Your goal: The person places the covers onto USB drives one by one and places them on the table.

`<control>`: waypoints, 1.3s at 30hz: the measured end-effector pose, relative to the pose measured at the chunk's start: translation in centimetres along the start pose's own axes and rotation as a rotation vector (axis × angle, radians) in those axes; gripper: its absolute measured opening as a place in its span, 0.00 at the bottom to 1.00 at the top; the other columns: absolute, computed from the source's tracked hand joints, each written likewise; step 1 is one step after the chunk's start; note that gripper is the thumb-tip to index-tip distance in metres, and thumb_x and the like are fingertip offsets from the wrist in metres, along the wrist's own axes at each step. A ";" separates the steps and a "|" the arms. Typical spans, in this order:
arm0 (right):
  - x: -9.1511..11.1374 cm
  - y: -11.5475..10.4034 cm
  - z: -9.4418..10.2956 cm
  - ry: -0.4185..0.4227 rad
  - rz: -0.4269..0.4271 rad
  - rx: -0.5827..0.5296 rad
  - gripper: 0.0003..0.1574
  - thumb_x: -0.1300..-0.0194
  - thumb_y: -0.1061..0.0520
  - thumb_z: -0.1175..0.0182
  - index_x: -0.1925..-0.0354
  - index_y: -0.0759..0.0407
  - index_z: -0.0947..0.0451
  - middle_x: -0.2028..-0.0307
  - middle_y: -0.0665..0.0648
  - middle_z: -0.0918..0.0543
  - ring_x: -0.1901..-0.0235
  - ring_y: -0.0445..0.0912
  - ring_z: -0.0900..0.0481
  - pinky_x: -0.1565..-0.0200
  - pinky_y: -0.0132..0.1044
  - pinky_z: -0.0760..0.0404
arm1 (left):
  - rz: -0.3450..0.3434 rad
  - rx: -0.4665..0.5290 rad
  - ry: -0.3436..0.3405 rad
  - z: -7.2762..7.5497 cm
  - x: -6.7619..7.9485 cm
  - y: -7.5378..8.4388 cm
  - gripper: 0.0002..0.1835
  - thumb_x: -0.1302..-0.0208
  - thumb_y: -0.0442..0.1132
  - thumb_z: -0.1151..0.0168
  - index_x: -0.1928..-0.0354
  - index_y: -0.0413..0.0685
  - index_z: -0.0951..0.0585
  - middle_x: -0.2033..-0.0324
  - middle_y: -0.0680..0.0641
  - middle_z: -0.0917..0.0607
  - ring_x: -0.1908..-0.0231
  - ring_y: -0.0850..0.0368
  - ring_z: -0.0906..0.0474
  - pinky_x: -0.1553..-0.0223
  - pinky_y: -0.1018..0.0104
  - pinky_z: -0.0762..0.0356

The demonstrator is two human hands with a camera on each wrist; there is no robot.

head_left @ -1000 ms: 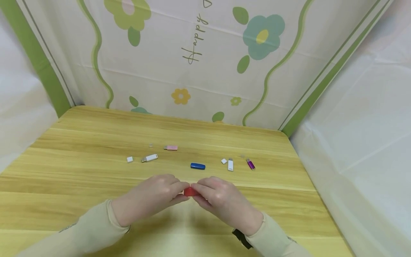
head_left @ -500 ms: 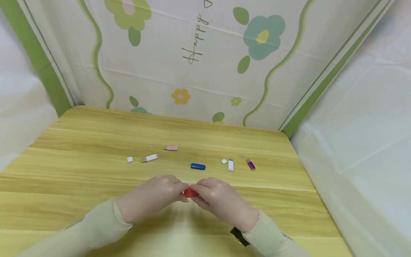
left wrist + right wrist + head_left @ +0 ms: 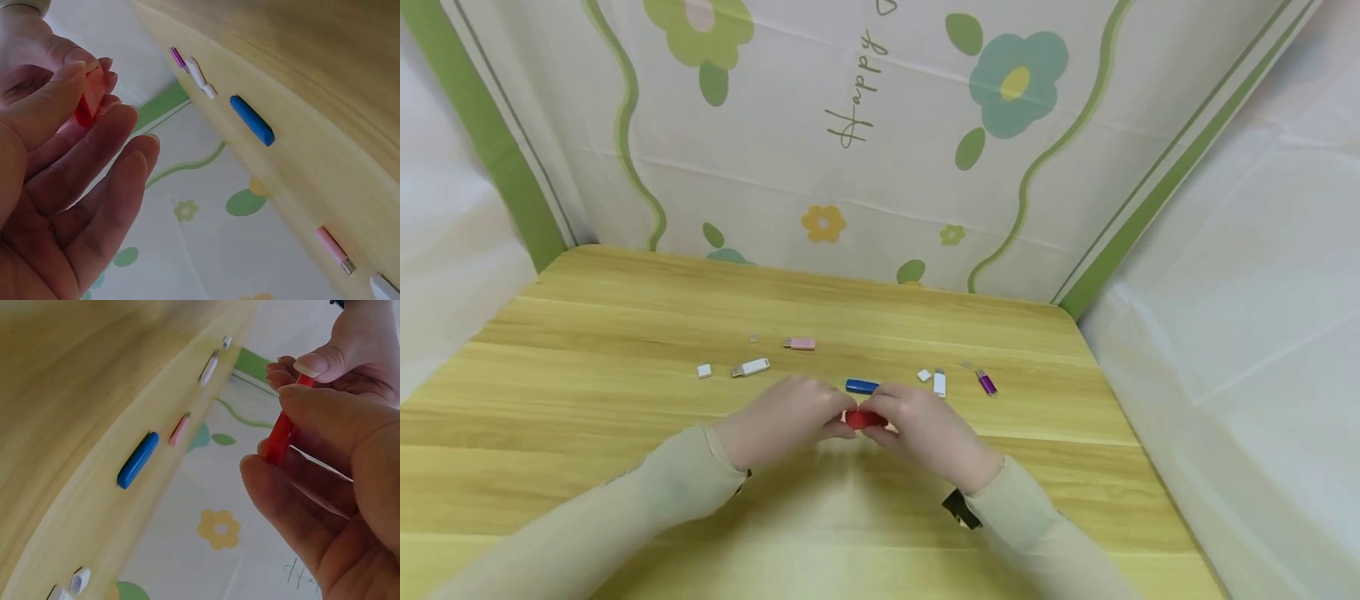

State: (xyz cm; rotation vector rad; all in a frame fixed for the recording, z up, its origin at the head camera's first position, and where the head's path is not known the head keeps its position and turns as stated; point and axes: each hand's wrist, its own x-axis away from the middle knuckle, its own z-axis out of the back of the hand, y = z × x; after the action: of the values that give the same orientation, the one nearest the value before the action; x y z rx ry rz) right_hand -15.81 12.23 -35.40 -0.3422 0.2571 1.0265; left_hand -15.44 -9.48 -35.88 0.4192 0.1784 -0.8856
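Head view: my left hand and right hand meet at the red stick, pinching its two ends between thumb and fingers, up off the table. My spare left fingers hang apart, as the left wrist camera shows. Plugs are bare on the left white drive, right white drive, pink drive and purple drive, so I judge those four uncapped; a white cap lies near the left white one. The blue drive seems closed. Red shows no plug either; I can't tell whether it has parted. I can read no brand on any of them, only "Happy" running sideways up the curtain.
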 end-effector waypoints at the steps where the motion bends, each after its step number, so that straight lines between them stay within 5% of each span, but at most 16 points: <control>1: -0.1 0.4 -0.1 -0.006 -0.007 -0.012 0.11 0.44 0.60 0.26 0.62 0.59 0.15 0.66 0.50 0.17 0.70 0.39 0.21 0.66 0.23 0.23 | 0.010 -0.003 -0.010 -0.1 -0.3 -0.3 0.10 0.46 0.44 0.25 0.66 0.49 0.14 0.76 0.58 0.17 0.78 0.68 0.28 0.74 0.76 0.28; 11: -2.1 4.8 -0.8 -0.092 -0.140 -0.059 0.08 0.41 0.61 0.28 0.61 0.60 0.14 0.67 0.52 0.20 0.70 0.41 0.20 0.67 0.26 0.22 | 0.113 0.003 -0.113 -0.3 -4.5 -3.3 0.07 0.43 0.43 0.26 0.69 0.49 0.13 0.78 0.59 0.18 0.80 0.68 0.28 0.74 0.63 0.25; 15: -3.1 6.7 -1.1 -0.144 -0.205 -0.062 0.08 0.40 0.61 0.29 0.61 0.61 0.14 0.66 0.52 0.20 0.68 0.43 0.21 0.66 0.27 0.22 | 0.185 -0.019 -0.188 -0.8 -6.5 -4.5 0.07 0.41 0.44 0.27 0.68 0.49 0.12 0.76 0.58 0.16 0.77 0.66 0.25 0.72 0.67 0.22; 21: -4.3 9.1 -1.9 -0.202 -0.261 -0.085 0.08 0.40 0.61 0.29 0.60 0.61 0.13 0.65 0.53 0.17 0.65 0.44 0.20 0.62 0.31 0.21 | 0.204 -0.031 -0.238 -1.9 -8.6 -6.8 0.11 0.40 0.48 0.28 0.69 0.48 0.12 0.75 0.56 0.16 0.76 0.63 0.24 0.69 0.68 0.22; 29: -5.4 11.3 -4.1 -0.284 -0.317 -0.126 0.05 0.38 0.59 0.30 0.63 0.57 0.12 0.67 0.51 0.14 0.66 0.42 0.20 0.60 0.34 0.21 | 0.258 -0.064 -0.300 -3.8 -10.0 -9.6 0.07 0.43 0.43 0.27 0.71 0.49 0.14 0.75 0.56 0.17 0.74 0.59 0.24 0.67 0.65 0.22; 39: -7.2 13.0 -6.0 -0.319 -0.399 -0.156 0.03 0.41 0.57 0.28 0.68 0.55 0.13 0.70 0.47 0.14 0.69 0.41 0.21 0.61 0.34 0.21 | 0.363 -0.070 -0.362 -4.3 -10.9 -11.7 0.07 0.44 0.39 0.27 0.73 0.48 0.18 0.76 0.54 0.19 0.74 0.57 0.25 0.70 0.64 0.24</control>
State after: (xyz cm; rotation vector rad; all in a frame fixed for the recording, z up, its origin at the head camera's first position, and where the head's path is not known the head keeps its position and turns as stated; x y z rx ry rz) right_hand -30.98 10.32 -40.28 -0.3481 -0.1766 0.6933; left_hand -31.25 -6.42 -39.55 0.2104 -0.1952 -0.5824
